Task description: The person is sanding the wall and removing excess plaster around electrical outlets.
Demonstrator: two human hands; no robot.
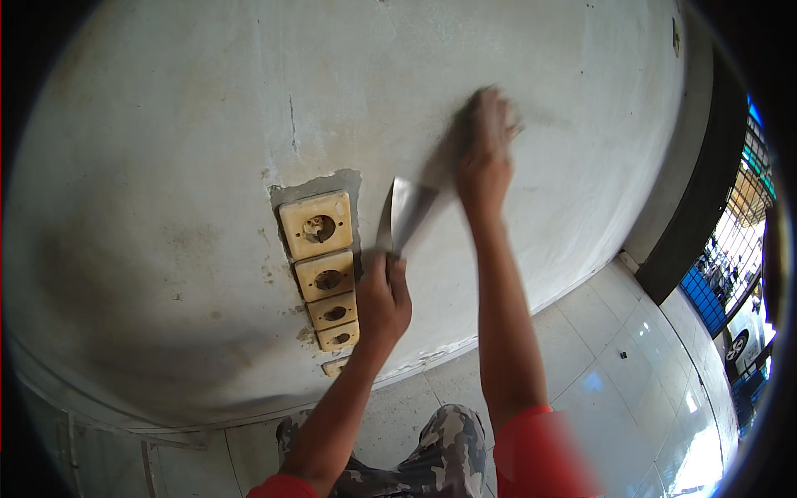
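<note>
My left hand (385,305) grips the handle of a putty knife (411,208), its wide metal blade pointing up along the wall. A column of yellowed wall sockets (315,225) runs down just left of that hand. Higher and to the right, my right hand (489,149) is against or very close to the painted wall (560,75). Motion blur hides its fingers, so I cannot tell whether something is held under them. Bare grey mortar (317,182) frames the top socket.
A thin crack (292,124) marks the wall above the sockets. Pale floor tiles (573,330) meet the wall's foot, with a small dark object (623,355) on them. At right is a dark door frame (685,187) with a metal grille (725,267). Metal bars (149,460) stand lower left.
</note>
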